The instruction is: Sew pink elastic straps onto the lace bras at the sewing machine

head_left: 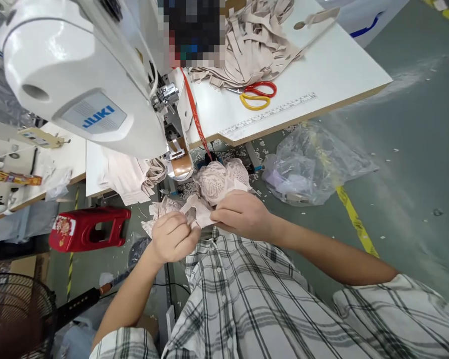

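My left hand [174, 235] and my right hand [242, 213] both pinch a pale pink lace bra piece [215, 183] just in front of my plaid shirt. The fingers of each hand are closed on its fabric edge, hands nearly touching. The lace cups hang beyond my hands, below the presser foot [177, 155] of a white Juki sewing machine [78, 80]. An orange-red strap [194, 114] runs down from the machine toward the lace.
The white sewing table [322, 75] carries a heap of beige straps [254, 45], red and yellow scissors [256, 93] and a printed ruler. A clear plastic bag [310, 167] lies on the floor right, a red stool [88, 227] left, a fan [15, 314] bottom left.
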The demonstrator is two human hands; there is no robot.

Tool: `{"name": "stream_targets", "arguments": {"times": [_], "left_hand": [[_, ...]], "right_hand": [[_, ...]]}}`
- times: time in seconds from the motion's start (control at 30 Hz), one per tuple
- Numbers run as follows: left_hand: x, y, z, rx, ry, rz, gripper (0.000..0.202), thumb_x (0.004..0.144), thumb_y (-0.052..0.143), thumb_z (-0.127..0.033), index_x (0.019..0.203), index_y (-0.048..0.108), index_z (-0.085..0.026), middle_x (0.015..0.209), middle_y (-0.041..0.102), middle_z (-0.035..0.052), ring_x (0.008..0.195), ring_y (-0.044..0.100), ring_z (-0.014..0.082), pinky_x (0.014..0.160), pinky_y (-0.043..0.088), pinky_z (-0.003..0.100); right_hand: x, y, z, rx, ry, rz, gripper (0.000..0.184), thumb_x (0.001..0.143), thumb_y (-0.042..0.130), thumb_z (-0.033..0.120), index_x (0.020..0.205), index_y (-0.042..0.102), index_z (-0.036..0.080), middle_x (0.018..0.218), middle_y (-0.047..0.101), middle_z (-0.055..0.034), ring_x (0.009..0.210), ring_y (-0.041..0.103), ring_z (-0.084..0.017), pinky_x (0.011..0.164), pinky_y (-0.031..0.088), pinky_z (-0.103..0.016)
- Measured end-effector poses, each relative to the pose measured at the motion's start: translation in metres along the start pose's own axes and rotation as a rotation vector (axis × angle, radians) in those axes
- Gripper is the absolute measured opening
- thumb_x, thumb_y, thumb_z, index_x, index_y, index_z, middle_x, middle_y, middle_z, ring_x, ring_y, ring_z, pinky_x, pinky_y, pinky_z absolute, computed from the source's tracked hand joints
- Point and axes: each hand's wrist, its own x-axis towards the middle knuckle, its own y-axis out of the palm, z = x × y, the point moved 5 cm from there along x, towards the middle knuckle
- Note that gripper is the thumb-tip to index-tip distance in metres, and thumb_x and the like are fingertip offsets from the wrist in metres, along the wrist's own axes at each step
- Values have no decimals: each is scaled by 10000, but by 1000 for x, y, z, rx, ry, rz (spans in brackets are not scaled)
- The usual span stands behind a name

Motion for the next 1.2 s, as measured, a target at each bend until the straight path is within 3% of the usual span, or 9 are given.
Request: {"name": "stream_targets", "arguments": {"times": [0.17, 0.33, 0.43, 0.53, 0.6, 0.8, 0.93, 1.07, 1.2], "left_hand": [[-5, -2, 6, -12, -11, -19, 177, 818, 644, -59, 825, 617, -233, 575, 566, -47, 628, 592, 124, 706, 567, 288], [-20, 6, 15, -137, -172, 2, 168, 839, 633, -82, 842, 637, -250, 578, 563, -46, 643, 600, 122, 714, 532, 268], [-39, 26, 27, -334, -659, 121, 77, 889, 618, -241, 817, 634, -217, 652, 608, -12, 638, 599, 126, 650, 501, 245], [-62, 53, 23, -876, -1210, 173, 337, 936, 510, -504, 945, 622, -186, 804, 680, 49, 726, 645, 173, 730, 542, 312], [-65, 67, 12, -1267, -1371, 123, 513, 957, 381, -608, 921, 638, -166, 844, 700, 87, 821, 666, 217, 846, 540, 390], [-61, 86, 18, -1543, -1540, -183, 392, 779, 730, -568, 904, 695, -199, 847, 671, 35, 845, 613, 188, 837, 497, 304], [-58, 87, 28, -1566, -1527, -273, 400, 750, 753, -573, 700, 656, -189, 691, 600, 3, 688, 543, 151, 692, 474, 255], [-63, 88, 38, -1331, -1580, -306, 424, 701, 768, -608, 749, 706, -191, 681, 615, 0, 646, 542, 163, 614, 457, 250], [-56, 80, 46, -1069, -1510, -263, 432, 771, 696, -613, 814, 722, -183, 721, 640, 12, 691, 561, 184, 637, 466, 259]], "right_hand": [[6, 4, 9, -143, -148, -20, 164, 948, 536, 227, 819, 637, 239, 692, 647, -6, 654, 554, -151, 645, 389, -315], [11, 13, 5, -106, -103, -5, 146, 963, 533, 267, 958, 674, 231, 757, 678, -24, 686, 589, -149, 637, 423, -295], [15, 16, -3, -65, -72, -28, 173, 969, 522, 241, 962, 695, 233, 757, 671, -26, 674, 583, -139, 615, 414, -281], [21, 20, -8, -115, -78, -25, 185, 965, 531, 244, 907, 707, 234, 707, 642, -18, 629, 555, -132, 587, 389, -276], [24, 23, -7, -179, -141, -15, 188, 961, 540, 251, 872, 704, 238, 651, 607, 2, 584, 524, -121, 564, 366, -274], [38, 19, -13, -240, -228, -57, 132, 923, 583, 289, 916, 710, 252, 668, 630, 13, 588, 550, -132, 555, 381, -288], [44, 8, -15, -158, -61, -90, 167, 868, 614, 326, 990, 699, 248, 884, 679, -36, 809, 624, -180, 718, 499, -330], [45, 8, -13, -164, 53, -191, 272, 862, 651, 445, 1043, 686, 245, 964, 673, -58, 893, 617, -219, 788, 514, -388], [48, 18, -13, -210, 98, -168, 206, 956, 558, 353, 1053, 696, 235, 930, 688, -45, 856, 624, -191, 743, 511, -348]]}}
